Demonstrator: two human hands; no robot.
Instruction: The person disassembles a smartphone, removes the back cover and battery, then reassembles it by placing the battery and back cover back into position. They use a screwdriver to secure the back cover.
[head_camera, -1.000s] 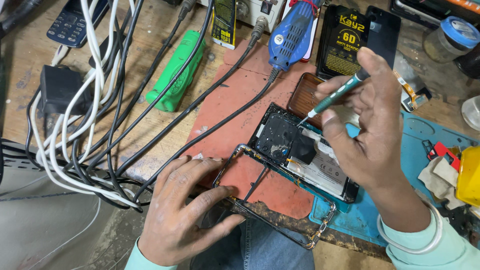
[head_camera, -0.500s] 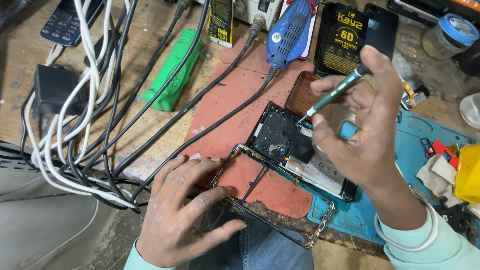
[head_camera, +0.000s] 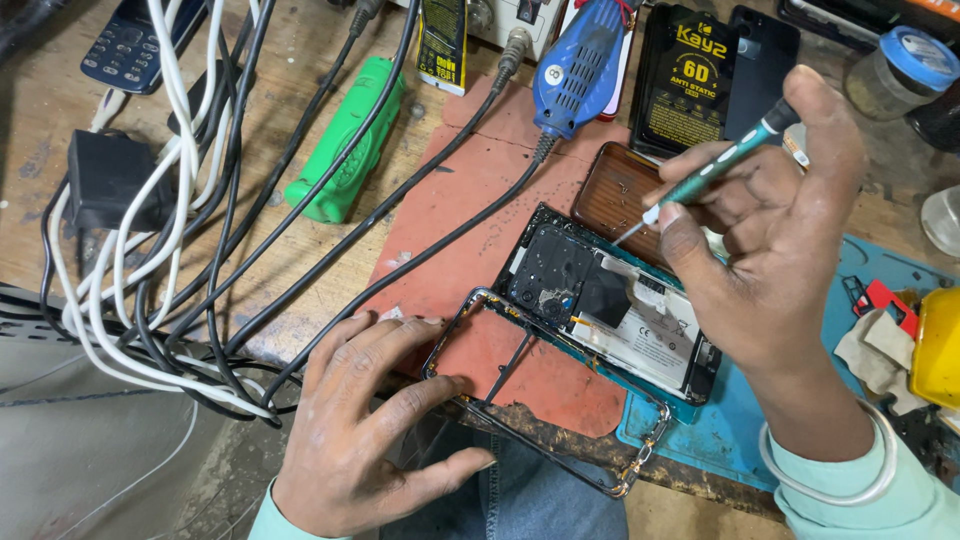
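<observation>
Nearest the camera, the left hand (head_camera: 375, 425) lies flat with its fingers spread, pressing the corner of a thin, empty black phone frame (head_camera: 545, 395) against the edge of the worn wooden counter (head_camera: 300, 80); it grips nothing, only bears down. The frame rests partly on a red-brown rubber mat (head_camera: 470, 210) and partly juts over the counter's edge above a denim-clad knee (head_camera: 540, 500). Just beyond the frame, touching its upper side, lies the opened smartphone body (head_camera: 610, 300), back cover off, dark camera block and white battery label showing, tilted across the seam between the red mat and a blue silicone work mat (head_camera: 740, 420). Above it on the right, the right hand (head_camera: 770, 230), with a pale bangle at the wrist, is closed around a slim teal-handled precision screwdriver (head_camera: 715, 170), pinched between thumb and fingers; the fine tip points down to the left and hovers just over the phone's upper edge, beside a brown ribbed rectangular tray (head_camera: 615, 200). To the left, a tangle of black and white cables (head_camera: 170, 250) runs across the counter past a black power adapter (head_camera: 105, 180) and a green plastic cylinder-shaped tool (head_camera: 345, 150). Farthest back stand a blue handheld rotary tool (head_camera: 580, 65), a black flat packet with yellow print (head_camera: 690, 75), a blue-lidded glass jar (head_camera: 900, 70) and a dark keypad phone (head_camera: 130, 40)
</observation>
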